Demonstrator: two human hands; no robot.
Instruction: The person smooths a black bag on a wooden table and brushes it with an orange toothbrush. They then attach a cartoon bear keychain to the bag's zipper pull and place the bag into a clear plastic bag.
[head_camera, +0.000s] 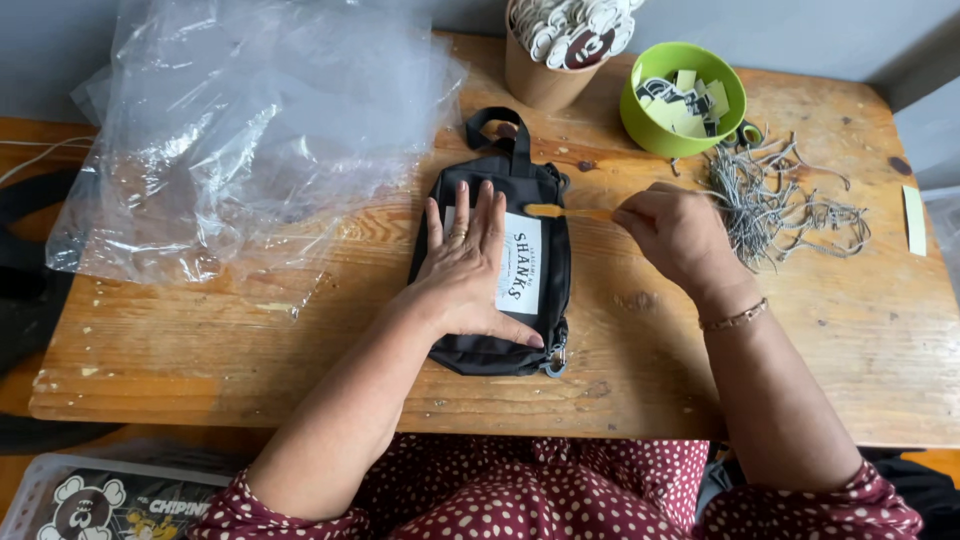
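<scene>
A black pouch bag (545, 195) with a white label (522, 262) and a carry loop lies flat on the wooden table (300, 350). My left hand (465, 265) presses flat on the bag, fingers spread, thumb near its lower edge. My right hand (675, 235) is to the right of the bag, fingers pinched on a yellow-orange zipper pull strip (565, 211) that runs from the bag's right side.
A heap of clear plastic bags (250, 130) covers the table's back left. A brown cup of round tags (560, 45) and a green bowl of paper tags (683, 97) stand at the back. Grey cords (770, 205) lie right of my hand. A crate (95, 500) sits lower left.
</scene>
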